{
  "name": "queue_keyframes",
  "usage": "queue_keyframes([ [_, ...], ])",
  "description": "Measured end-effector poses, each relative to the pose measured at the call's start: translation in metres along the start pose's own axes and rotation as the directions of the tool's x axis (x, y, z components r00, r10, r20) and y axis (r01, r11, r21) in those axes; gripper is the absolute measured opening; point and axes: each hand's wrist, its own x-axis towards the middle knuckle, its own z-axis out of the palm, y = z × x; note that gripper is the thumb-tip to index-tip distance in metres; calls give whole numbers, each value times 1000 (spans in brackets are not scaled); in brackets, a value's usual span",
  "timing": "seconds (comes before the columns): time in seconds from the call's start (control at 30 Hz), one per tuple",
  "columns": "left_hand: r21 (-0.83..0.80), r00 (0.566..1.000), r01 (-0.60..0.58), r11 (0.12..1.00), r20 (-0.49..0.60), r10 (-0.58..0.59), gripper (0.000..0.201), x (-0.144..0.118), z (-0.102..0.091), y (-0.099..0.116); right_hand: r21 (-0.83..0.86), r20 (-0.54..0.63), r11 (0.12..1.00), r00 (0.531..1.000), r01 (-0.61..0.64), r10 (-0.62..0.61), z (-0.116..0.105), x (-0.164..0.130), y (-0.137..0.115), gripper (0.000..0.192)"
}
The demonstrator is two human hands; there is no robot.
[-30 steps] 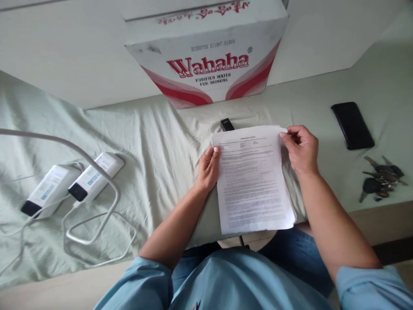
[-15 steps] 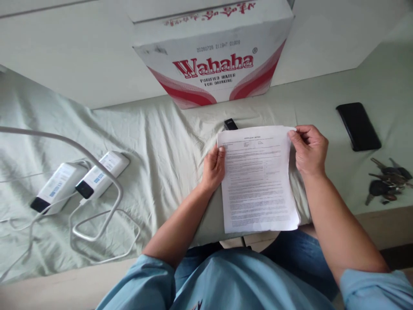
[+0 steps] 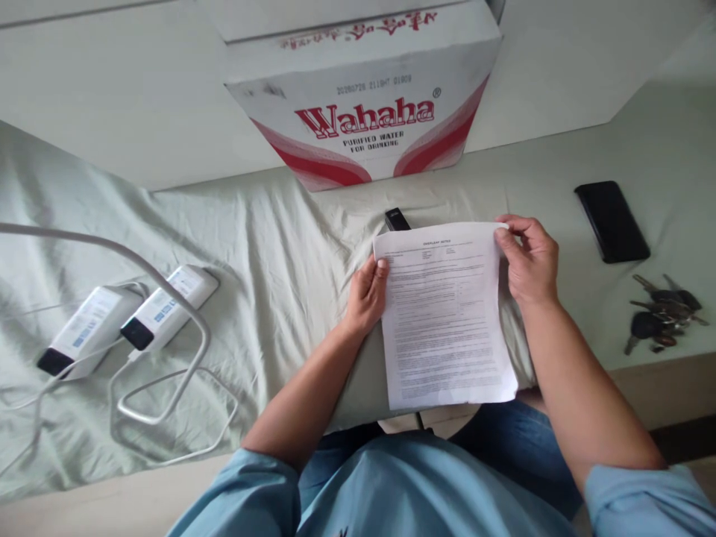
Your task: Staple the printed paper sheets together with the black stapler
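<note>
A printed sheet of paper [image 3: 444, 321], covered in small text, is held up between my two hands over the front of the cloth. My left hand [image 3: 368, 294] grips its left edge near the top, the thumb on the printed face and the fingers behind. At the upper right corner my right hand [image 3: 529, 257] pinches the paper between thumb and fingers. Whether there is more than one sheet I cannot tell. Just behind the paper's top edge lies a small black object [image 3: 397, 218], partly hidden by it.
A Wahaha water carton [image 3: 363, 112] stands at the back on the pale green cloth [image 3: 268, 253]. To the left lie two white power banks [image 3: 168, 306] [image 3: 89, 332] with a looping white cable [image 3: 204, 335]. A black phone [image 3: 612, 221] and a bunch of keys [image 3: 665, 313] lie at right.
The whole view has shifted slightly, so things appear a little further left. Both hands keep the same hold on the paper.
</note>
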Motion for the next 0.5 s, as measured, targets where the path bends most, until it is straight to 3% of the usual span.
queue_keyframes([
  [0.17,-16,1000,-1,1000,13,2,67,-1,0,-2,174,89,973,986,-152,139,-2,2,-2,47],
  [0.3,-25,1000,4,1000,4,-3,64,-1,0,-5,164,129,948,958,-275,255,-9,5,-7,58],
  [0.5,-68,1000,13,998,21,-12,65,-4,-1,-3,148,310,903,886,-404,346,-14,5,-23,62],
])
